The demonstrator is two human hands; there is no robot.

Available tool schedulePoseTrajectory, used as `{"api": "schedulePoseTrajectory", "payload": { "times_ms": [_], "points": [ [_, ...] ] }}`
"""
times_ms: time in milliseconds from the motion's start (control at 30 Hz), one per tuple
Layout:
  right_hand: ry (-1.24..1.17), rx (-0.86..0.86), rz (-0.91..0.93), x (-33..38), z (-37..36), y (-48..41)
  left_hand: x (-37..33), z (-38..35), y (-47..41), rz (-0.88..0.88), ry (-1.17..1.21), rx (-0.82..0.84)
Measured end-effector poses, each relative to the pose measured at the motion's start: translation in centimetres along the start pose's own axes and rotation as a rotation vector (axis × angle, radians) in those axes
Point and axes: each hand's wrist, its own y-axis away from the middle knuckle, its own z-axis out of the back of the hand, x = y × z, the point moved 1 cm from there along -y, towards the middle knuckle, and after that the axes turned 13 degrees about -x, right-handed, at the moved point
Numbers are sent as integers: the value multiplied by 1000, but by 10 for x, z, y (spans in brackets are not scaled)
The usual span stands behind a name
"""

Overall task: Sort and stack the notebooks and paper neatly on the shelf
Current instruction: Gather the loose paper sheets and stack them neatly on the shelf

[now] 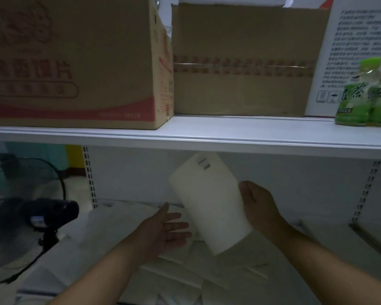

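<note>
A pale cream notebook (207,201) hangs tilted above the lower shelf (317,243), its top corner leaning left toward the back wall. My right hand (257,205) grips its right edge. My left hand (169,227) is palm up with fingers spread, just left of the notebook's lower edge and apart from it. Under both hands lie several white notebooks and paper sheets (185,276), scattered and overlapping on the lower shelf. The light is dim.
The upper shelf (229,133) carries a printed cardboard box (75,62), a plain taped box (240,62), a white carton (356,51) and green tea bottles (365,95). A black standing fan (31,212) stands at the left, beside the shelf.
</note>
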Motion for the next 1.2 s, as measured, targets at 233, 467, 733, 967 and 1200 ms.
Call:
{"api": "schedulePoseTrajectory", "payload": {
  "times_ms": [233,467,733,967,1200],
  "points": [
    [-32,112,266,23,-30,-1,-4,35,4,34,258,8],
    [8,-101,997,54,-53,15,-13,89,20,-117,437,32],
    [-6,93,689,47,-104,48,-1,114,35,-110,258,127],
    [161,656,198,51,-128,77,0,138,38,-258,190,-97],
    [411,661,260,51,-127,96,1,182,46,-129,243,-310]
  ]
}}
